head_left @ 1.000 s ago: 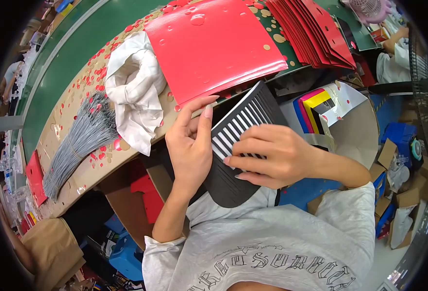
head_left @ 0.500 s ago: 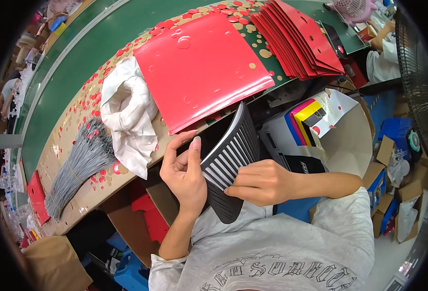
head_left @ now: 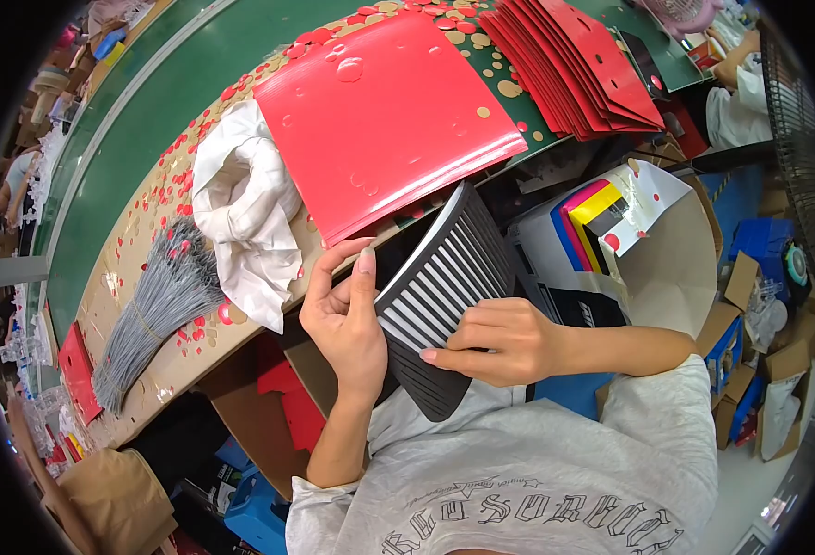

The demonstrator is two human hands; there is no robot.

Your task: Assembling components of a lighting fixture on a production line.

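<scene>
A curved black slatted panel [head_left: 449, 268], with white showing through its slots, stands tilted in front of my body against the table edge. My left hand [head_left: 347, 324] steadies its left edge, thumb and forefinger raised with their tips close together. Whether something thin sits between those tips, I cannot make out. My right hand [head_left: 500, 342] is closed on the panel's lower slats, with the thumb tip pressed to its face; the curled fingers hide the grip. Beyond the panel lies a stack of glossy red sheets [head_left: 389, 129].
A tied bundle of grey wires [head_left: 153, 324] and a crumpled white cloth [head_left: 250, 194] lie at left among red and tan discs. Folded red covers [head_left: 574, 74] fan out at back right. A colour-striped box [head_left: 592, 217] and a black fan [head_left: 796, 120] stand to the right.
The panel and both hands have shifted slightly, its top edge now a little higher. My right thumb tip has moved a little to the left along the slats.
</scene>
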